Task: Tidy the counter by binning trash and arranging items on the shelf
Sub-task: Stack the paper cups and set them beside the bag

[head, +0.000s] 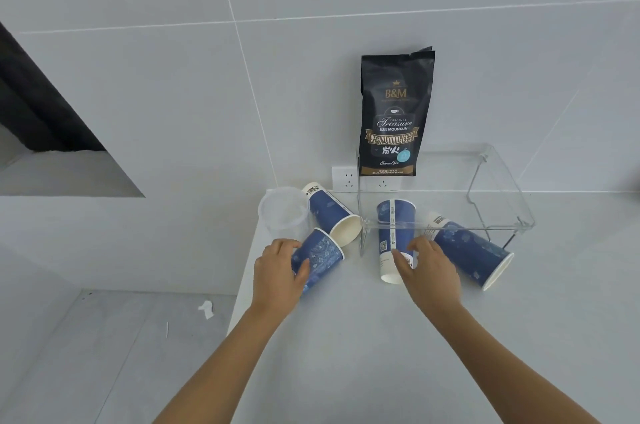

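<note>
Several blue paper cups lie tipped on the white counter [346, 337]. My left hand [277, 274] is closed around the leftmost blue cup [320, 259]. Behind it lies another blue cup [332, 212] with its mouth toward me. My right hand [429, 267] wraps over the middle cup [394, 226], which lies partly under the clear acrylic shelf [446, 224]. A fourth blue cup [471, 250] lies to the right under the shelf. A black coffee bean bag [394, 115] stands upright on the shelf's top.
A clear plastic container [284, 210] stands at the counter's left corner by the wall. Wall sockets [344, 178] sit behind the cups. The counter's left edge drops to the grey floor, where a white paper scrap [206, 309] lies.
</note>
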